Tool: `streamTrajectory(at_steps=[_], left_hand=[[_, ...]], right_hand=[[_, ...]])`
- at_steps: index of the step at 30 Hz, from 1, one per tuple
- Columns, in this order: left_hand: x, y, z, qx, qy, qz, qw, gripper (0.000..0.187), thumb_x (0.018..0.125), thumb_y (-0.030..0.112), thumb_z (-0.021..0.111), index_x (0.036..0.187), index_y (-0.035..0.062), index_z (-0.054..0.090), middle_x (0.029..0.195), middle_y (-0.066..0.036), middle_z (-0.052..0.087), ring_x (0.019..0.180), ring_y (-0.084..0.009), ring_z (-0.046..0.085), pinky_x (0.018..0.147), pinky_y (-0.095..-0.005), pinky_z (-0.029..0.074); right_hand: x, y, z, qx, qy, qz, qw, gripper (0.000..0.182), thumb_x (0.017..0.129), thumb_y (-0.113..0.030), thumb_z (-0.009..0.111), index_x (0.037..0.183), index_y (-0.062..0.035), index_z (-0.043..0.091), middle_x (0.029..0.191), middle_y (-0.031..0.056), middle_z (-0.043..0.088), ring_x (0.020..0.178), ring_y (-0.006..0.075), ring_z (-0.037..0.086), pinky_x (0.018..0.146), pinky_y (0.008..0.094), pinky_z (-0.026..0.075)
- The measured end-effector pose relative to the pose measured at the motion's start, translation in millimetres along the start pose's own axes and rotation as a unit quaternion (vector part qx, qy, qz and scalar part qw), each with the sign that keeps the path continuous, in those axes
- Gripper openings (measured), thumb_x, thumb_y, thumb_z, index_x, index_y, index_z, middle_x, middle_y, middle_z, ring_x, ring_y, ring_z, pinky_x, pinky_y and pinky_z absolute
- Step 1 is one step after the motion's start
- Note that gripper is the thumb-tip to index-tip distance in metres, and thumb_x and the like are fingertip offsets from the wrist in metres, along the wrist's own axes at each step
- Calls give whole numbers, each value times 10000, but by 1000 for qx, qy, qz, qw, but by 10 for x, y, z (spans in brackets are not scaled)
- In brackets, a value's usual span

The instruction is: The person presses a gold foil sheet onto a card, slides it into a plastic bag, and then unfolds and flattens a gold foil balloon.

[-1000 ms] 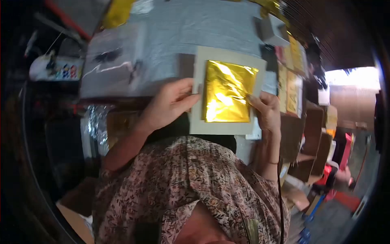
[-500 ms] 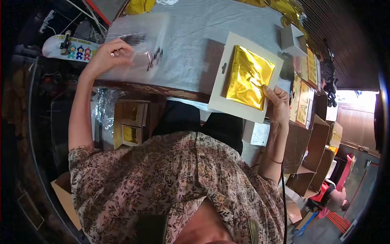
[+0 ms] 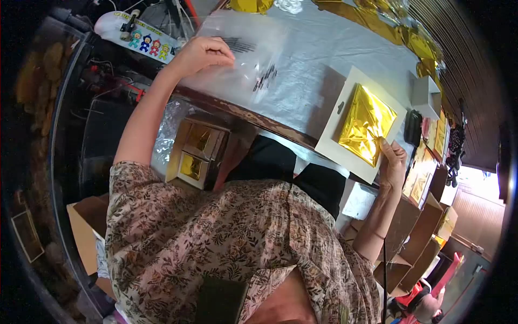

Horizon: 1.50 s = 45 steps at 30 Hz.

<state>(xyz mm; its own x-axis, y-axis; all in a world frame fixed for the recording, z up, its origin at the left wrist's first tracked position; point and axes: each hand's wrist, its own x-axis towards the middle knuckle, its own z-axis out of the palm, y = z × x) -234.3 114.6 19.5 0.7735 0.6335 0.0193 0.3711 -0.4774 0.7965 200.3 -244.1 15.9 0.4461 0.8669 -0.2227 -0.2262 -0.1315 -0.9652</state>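
Right hand point(image 3: 392, 162): grip closed, thumb on the face of the gold foil packet point(image 3: 367, 125), near the packet's lower right edge. Packet lies flat against a pale card point(image 3: 330, 141); card tilted, most of it extending up and to the left of the grip, hanger slot at its left side. Card held at the near edge of the surface point(image 3: 302, 70).

Left hand point(image 3: 208, 55): over the clear plastic bags point(image 3: 243, 67), fingers curled toward thumb. Cannot tell whether the grip pinches plastic.

Containers: cardboard box point(image 3: 174, 159) below the surface edge, gold foil pieces in two compartments, one above the other. Small white box point(image 3: 426, 93), right of the card, on the surface. Open carton point(image 3: 81, 237) at lower left, whitish material inside. More brown cartons point(image 3: 418, 245) at lower right.

Surface: silvery, wrinkled covering; brown, worn near edge. Gold foil sheets point(image 3: 372, 19) along the far side.

Room: skateboard point(image 3: 137, 38) with cartoon figures beyond the left hand. Ribbed panels at right; another person point(image 3: 426, 306) at lower right, partly in red.
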Motion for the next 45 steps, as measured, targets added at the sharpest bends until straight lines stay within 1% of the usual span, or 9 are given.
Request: streamTrajectory(at_steps=[6,8,12,21,29,32,37,40,45], left_hand=[[83,199,-105,78,21,9,997,175,899,163,765,995,17,775,900,-19,712,819,-120,653,762,-272,509],[178,358,-119,128,197,10,972,192,894,191,774,988,24,777,888,-39,719,806,-124,657,748,-274,513],[553,967,182,184,314,79,928,203,879,238,783,965,55,787,916,-91,739,777,-194,692,707,-304,523],[1463,1196,1903,93,166,25,981,359,812,377,830,955,51,787,831,-128,754,746,-301,730,707,-414,568],[1074,1157,1868,77,141,34,986,449,748,386,888,900,-5,729,838,-161,729,784,-308,709,726,-436,556],[1061,1183,1887,102,152,6,983,464,740,389,892,893,-5,702,800,-148,699,763,-296,687,701,-432,542],[1041,1194,1913,65,69,29,995,377,751,332,873,843,25,674,681,-82,655,642,-245,650,635,-395,529],[1045,1113,1933,52,83,54,994,326,790,303,858,862,40,680,620,-39,614,555,-163,571,559,-352,479],[1054,1119,1894,61,74,56,994,270,822,264,821,857,35,684,618,-41,621,555,-162,581,562,-349,486]], right_hand=[[-6,-46,-93,20,-3,-16,1000,229,965,-96,687,1137,53,713,1117,114,750,963,142,686,919,287,496],[-32,-32,-125,27,13,-15,999,237,963,-96,688,1147,53,708,1138,117,746,985,146,685,941,293,492],[-43,17,-215,32,43,-24,998,320,951,-119,684,1202,79,687,1140,113,737,991,159,682,944,286,487],[-152,-64,-425,38,104,8,994,112,952,-80,699,995,6,756,924,80,763,755,123,693,687,256,536],[-41,-27,-750,23,80,40,996,89,925,-81,729,951,3,747,866,61,743,709,125,673,660,259,528],[98,-46,-643,22,52,52,997,138,939,-94,698,1025,1,748,969,82,761,834,144,706,777,280,544],[252,-81,-512,54,34,67,996,139,922,-70,727,1022,24,743,970,86,760,844,151,711,798,298,556],[312,-43,-526,40,34,83,995,131,908,-76,747,973,38,753,883,111,762,691,160,710,628,291,560],[400,-11,-592,8,24,105,994,111,894,-68,768,932,34,750,854,114,757,668,162,703,585,278,549]])
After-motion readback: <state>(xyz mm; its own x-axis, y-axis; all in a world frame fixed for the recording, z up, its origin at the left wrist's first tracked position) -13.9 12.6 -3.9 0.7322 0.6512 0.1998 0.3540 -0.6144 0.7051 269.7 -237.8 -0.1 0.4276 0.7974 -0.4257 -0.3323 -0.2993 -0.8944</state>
